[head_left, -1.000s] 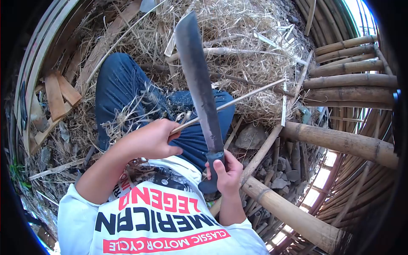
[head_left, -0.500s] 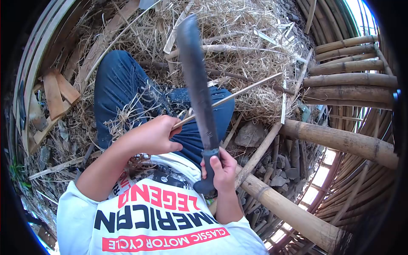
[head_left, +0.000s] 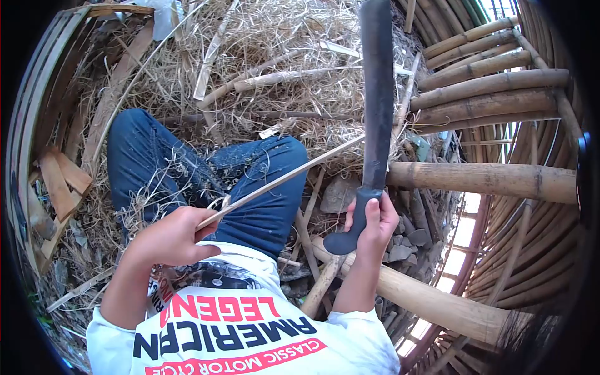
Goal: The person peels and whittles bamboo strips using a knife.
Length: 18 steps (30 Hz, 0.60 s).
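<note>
My left hand [head_left: 178, 236] is closed around the near end of a thin bamboo strip [head_left: 289, 179], low over my lap. The strip slants up to the right, and its far end meets the machete's blade in this view. In my right hand [head_left: 375, 226] is a machete [head_left: 377, 94], gripped by its dark curved handle with the thumb along it. Its broad dark blade points up and away from me, almost upright in the view. Curly shavings [head_left: 147, 203] and fine dust lie on my dark trousers [head_left: 265, 187].
A thick heap of shavings [head_left: 281, 56] covers the ground ahead. Stout bamboo poles [head_left: 481, 181] run along the right, with stacked bamboo rails [head_left: 487, 100] beyond. Stones [head_left: 340, 195] lie by my right knee. Wooden offcuts [head_left: 57, 184] and slats [head_left: 37, 94] are at the left.
The machete has swung right, away from my lap, and its blade stands more upright. My left hand still holds the strip, now further left in view. The whole view has shifted somewhat.
</note>
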Motion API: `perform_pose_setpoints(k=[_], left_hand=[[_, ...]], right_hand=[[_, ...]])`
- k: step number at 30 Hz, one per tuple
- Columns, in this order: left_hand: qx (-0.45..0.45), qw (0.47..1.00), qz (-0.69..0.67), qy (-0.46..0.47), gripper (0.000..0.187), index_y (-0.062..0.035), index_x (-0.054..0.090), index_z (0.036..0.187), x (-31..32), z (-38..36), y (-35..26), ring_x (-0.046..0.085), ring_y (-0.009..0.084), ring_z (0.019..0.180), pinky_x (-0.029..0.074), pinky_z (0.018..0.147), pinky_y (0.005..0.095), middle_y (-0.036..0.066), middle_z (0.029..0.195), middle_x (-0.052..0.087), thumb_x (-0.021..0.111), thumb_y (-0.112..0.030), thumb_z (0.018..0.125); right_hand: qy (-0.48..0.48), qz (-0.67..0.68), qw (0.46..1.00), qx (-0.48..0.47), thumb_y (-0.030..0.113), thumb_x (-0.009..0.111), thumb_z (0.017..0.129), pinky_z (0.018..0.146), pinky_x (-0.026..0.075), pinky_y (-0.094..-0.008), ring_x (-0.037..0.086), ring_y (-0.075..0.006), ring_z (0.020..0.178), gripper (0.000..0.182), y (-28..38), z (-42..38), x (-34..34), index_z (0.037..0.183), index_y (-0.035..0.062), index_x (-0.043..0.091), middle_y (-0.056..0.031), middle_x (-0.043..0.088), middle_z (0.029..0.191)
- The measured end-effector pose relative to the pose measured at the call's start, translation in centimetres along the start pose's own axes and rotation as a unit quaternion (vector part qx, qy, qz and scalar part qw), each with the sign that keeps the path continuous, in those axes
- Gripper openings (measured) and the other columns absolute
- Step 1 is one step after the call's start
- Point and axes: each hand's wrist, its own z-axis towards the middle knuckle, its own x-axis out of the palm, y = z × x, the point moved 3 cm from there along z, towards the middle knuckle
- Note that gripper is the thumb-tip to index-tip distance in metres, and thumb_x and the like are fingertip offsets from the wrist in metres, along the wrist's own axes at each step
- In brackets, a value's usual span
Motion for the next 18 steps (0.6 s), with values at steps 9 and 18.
perform_pose_setpoints(k=[9,18], left_hand=[[-0.001,0.994,-0.07,0.089,0.035,-0.0033,0.052,0.079,0.3,-0.3,2.4,0.04,0.0098,0.055,0.035,0.051,0.0281,-0.003,0.06,0.042,0.083,-0.017,0.066],[-0.007,0.993,-0.058,0.103,0.032,-0.0021,0.053,0.083,0.2,-0.1,2.7,0.044,0.0124,0.057,0.038,0.055,0.0291,0.0,0.062,0.047,0.079,-0.013,0.069]], right_hand=[[0.016,0.007,1.0,0.019,0.03,0.058,0.096,0.045,0.043,-0.0231,0.055,-0.0103,0.052,0.034,0.1,-0.5,0.3,0.101,-0.0036,0.055,-0.0087,0.061,0.074],[0.033,0.022,0.997,0.061,0.029,0.058,0.096,0.045,0.045,-0.0238,0.055,-0.0095,0.052,0.033,-1.3,-1.8,1.5,0.104,-0.0038,0.057,-0.0085,0.061,0.075]])
